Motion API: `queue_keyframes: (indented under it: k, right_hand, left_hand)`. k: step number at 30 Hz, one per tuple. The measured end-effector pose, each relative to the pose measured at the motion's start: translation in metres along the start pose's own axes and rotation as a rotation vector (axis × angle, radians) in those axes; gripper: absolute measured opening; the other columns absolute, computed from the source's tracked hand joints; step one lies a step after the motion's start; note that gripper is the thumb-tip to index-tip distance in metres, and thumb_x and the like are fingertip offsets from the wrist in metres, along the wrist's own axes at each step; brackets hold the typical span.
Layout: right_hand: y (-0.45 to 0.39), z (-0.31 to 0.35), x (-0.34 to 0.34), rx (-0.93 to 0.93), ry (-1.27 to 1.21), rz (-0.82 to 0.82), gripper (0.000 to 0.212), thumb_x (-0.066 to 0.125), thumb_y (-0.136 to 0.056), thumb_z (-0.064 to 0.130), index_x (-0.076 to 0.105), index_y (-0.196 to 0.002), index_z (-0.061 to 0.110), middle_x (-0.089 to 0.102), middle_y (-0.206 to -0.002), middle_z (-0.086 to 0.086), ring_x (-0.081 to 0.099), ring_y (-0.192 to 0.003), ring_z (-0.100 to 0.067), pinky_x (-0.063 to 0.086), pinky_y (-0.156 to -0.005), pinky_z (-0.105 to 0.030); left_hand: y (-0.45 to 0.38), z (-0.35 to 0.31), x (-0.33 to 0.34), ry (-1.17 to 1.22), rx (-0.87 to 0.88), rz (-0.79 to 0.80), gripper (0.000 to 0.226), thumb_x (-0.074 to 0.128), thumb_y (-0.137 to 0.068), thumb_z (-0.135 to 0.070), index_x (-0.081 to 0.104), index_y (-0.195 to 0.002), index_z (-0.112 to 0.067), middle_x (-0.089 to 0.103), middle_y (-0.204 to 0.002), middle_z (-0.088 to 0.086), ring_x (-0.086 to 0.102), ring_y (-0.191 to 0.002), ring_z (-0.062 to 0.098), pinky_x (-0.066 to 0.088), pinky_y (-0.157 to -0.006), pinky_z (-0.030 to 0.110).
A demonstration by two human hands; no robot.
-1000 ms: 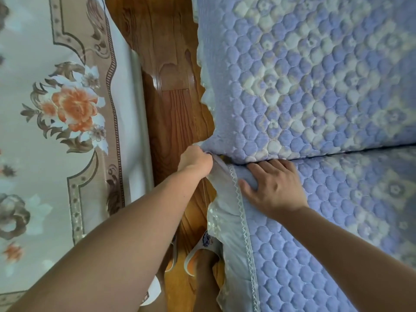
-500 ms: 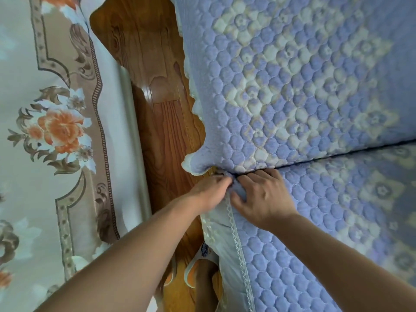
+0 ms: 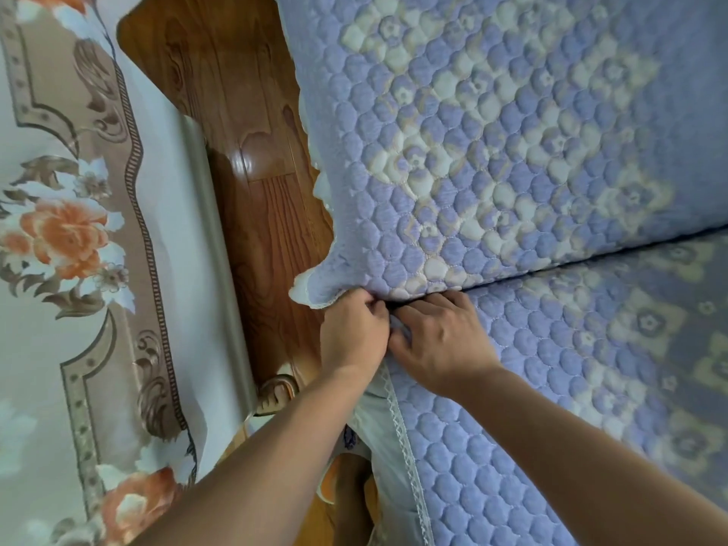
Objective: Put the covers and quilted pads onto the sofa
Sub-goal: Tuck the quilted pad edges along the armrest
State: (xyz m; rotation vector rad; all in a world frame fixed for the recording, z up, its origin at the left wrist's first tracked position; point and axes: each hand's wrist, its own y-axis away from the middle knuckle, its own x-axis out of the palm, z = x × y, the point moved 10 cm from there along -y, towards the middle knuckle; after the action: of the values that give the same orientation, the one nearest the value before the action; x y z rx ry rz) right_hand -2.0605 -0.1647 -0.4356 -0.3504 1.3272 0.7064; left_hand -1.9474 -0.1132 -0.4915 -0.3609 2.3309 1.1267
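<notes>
A blue quilted pad with cream flower patches covers the sofa back (image 3: 492,143); its frilled corner hangs at the left end. A matching seat pad (image 3: 551,388) lies below it, with a pale lace-trimmed edge (image 3: 398,435) hanging at its left side. My left hand (image 3: 352,334) is closed on the fabric at the crease where the two pads meet. My right hand (image 3: 437,344) lies beside it, touching it, fingers pressed into the same crease on the seat pad's corner. The fabric between the hands is mostly hidden.
The sofa's glossy wooden arm (image 3: 252,151) runs down the middle left. Left of it hangs a floral cloth (image 3: 71,238) with orange flowers and brown borders. A slipper and foot (image 3: 346,478) show below my left forearm.
The left hand moved right from the pad's hanging edge to the crease and now touches the right hand. The back pad's corner has come down over the wooden arm.
</notes>
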Motion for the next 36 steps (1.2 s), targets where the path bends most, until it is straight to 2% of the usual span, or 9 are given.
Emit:
queue_keyframes:
  k: [6, 14, 18, 22, 26, 28, 30, 33, 36]
  right_hand:
    - [0.005, -0.004, -0.007, -0.057, -0.168, 0.012, 0.019, 0.051, -0.094, 0.024, 0.063, -0.081, 0.016, 0.063, -0.078, 0.002, 0.056, -0.077, -0.022, 0.042, -0.082, -0.037]
    - [0.022, -0.041, -0.014, 0.12, -0.021, -0.043, 0.015, 0.052, -0.098, 0.023, 0.061, -0.104, 0.012, 0.053, -0.101, -0.002, 0.049, -0.096, -0.027, 0.038, -0.095, -0.042]
    - [0.02, -0.04, -0.018, 0.125, -0.007, -0.036, 0.016, 0.049, -0.099, 0.024, 0.059, -0.096, 0.012, 0.052, -0.097, -0.002, 0.048, -0.092, -0.027, 0.038, -0.092, -0.042]
    - [0.019, -0.038, -0.017, 0.129, 0.011, -0.044, 0.018, 0.048, -0.099, 0.024, 0.06, -0.093, 0.012, 0.052, -0.095, -0.003, 0.047, -0.091, -0.028, 0.037, -0.091, -0.042]
    - [0.016, -0.044, -0.009, 0.136, 0.031, -0.055, 0.017, 0.047, -0.097, 0.021, 0.058, -0.089, 0.011, 0.052, -0.092, -0.004, 0.046, -0.088, -0.028, 0.036, -0.087, -0.042]
    - [0.013, -0.044, -0.003, 0.13, 0.046, -0.038, 0.014, 0.047, -0.097, 0.02, 0.058, -0.09, 0.012, 0.051, -0.094, -0.002, 0.046, -0.089, -0.027, 0.036, -0.087, -0.041]
    - [0.013, -0.042, -0.001, 0.134, 0.057, -0.004, 0.014, 0.046, -0.098, 0.02, 0.058, -0.095, 0.014, 0.05, -0.097, 0.0, 0.046, -0.093, -0.026, 0.036, -0.09, -0.041]
    - [0.011, -0.043, -0.003, 0.19, 0.085, 0.045, 0.017, 0.044, -0.098, 0.021, 0.059, -0.094, 0.015, 0.051, -0.096, 0.0, 0.049, -0.095, -0.026, 0.036, -0.092, -0.041]
    - [0.009, -0.018, -0.023, 0.157, -0.032, -0.048, 0.018, 0.05, -0.094, 0.016, 0.067, -0.097, 0.013, 0.063, -0.093, -0.001, 0.057, -0.093, -0.028, 0.042, -0.088, -0.04]
  left_hand:
    - [-0.02, -0.008, 0.046, 0.117, -0.014, 0.523, 0.035, 0.046, -0.097, -0.033, 0.074, -0.107, -0.015, 0.07, -0.113, 0.001, 0.06, -0.108, 0.018, 0.044, -0.098, 0.036]
    - [-0.008, 0.025, 0.045, 0.779, -0.295, 0.276, 0.02, 0.052, -0.095, -0.016, 0.068, -0.084, -0.012, 0.07, -0.082, 0.001, 0.065, -0.081, 0.013, 0.049, -0.08, 0.034]
    - [0.014, 0.055, 0.019, 0.361, -0.116, 0.003, 0.041, 0.038, -0.1, -0.036, 0.063, -0.129, -0.024, 0.05, -0.146, -0.007, 0.043, -0.137, 0.013, 0.031, -0.116, 0.036]
    - [0.041, 0.037, 0.025, 0.533, 0.056, 0.154, 0.037, 0.037, -0.103, -0.034, 0.063, -0.129, -0.028, 0.063, -0.128, -0.017, 0.053, -0.118, -0.008, 0.039, -0.1, 0.017]
    - [-0.002, 0.0, 0.048, 0.231, 0.086, 0.469, 0.034, 0.035, -0.103, -0.023, 0.059, -0.081, -0.013, 0.066, -0.1, 0.01, 0.058, -0.098, 0.029, 0.037, -0.078, 0.032]
    - [-0.017, -0.004, 0.062, 0.096, 0.065, 0.641, 0.037, 0.031, -0.105, -0.027, 0.063, -0.123, -0.02, 0.054, -0.141, 0.007, 0.048, -0.13, 0.027, 0.035, -0.097, 0.031]
    - [-0.027, -0.006, 0.063, 0.036, 0.069, 0.667, 0.053, 0.029, -0.105, -0.035, 0.028, -0.158, -0.031, 0.024, -0.164, -0.004, 0.025, -0.149, 0.02, 0.022, -0.118, 0.034]
    - [-0.027, -0.007, 0.057, -0.01, -0.003, 0.667, 0.06, 0.032, -0.104, -0.037, 0.012, -0.161, -0.033, 0.01, -0.168, -0.004, 0.014, -0.153, 0.023, 0.014, -0.124, 0.04]
    - [-0.02, -0.004, 0.049, 0.194, -0.09, 0.599, 0.051, 0.038, -0.107, -0.028, 0.032, -0.156, -0.016, 0.031, -0.161, 0.005, 0.029, -0.148, 0.027, 0.025, -0.117, 0.036]
